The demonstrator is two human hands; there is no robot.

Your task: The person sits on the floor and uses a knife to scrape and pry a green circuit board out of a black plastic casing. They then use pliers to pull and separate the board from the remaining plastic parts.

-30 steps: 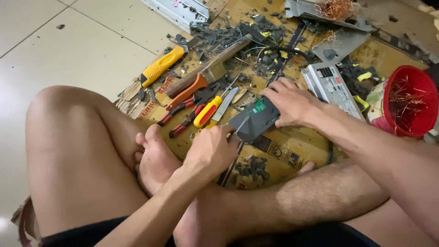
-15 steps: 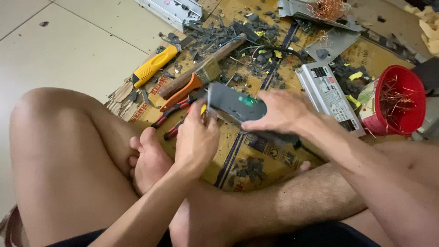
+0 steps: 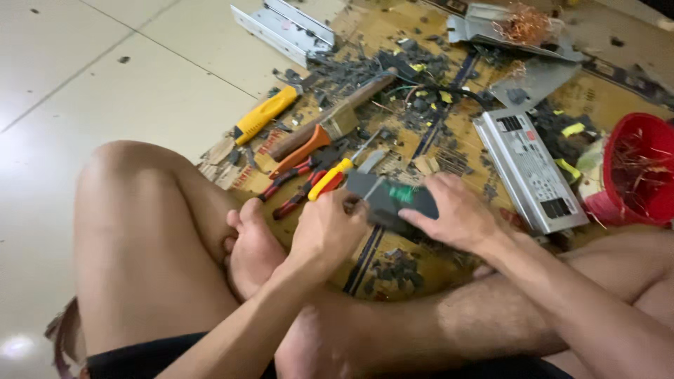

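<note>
Two hands of mine meet on one dark circuit board (image 3: 393, 200), held just above my crossed legs and the cardboard mat (image 3: 449, 274). My left hand (image 3: 326, 228) closes around the board's near-left edge, fingers curled tight; my right hand (image 3: 453, 214) lies over its right end, fingers spread flat and pressing down on it. A moment ago the board was tilted up higher in front of me; now it sits lower and flatter, nearer the mat, so I judge I am steadying it for work rather than just looking it over. Just beyond my left hand lie red-and-yellow pliers (image 3: 319, 184) and an orange-handled tool (image 3: 302, 151), then a wooden-handled hammer (image 3: 337, 119) and a yellow-handled tool (image 3: 265, 114). To the right rests a silver power-supply case (image 3: 530, 168), beside a red basket (image 3: 642, 168) of copper wire. Farthest off, dark broken chips (image 3: 372, 70) litter the mat.
</note>
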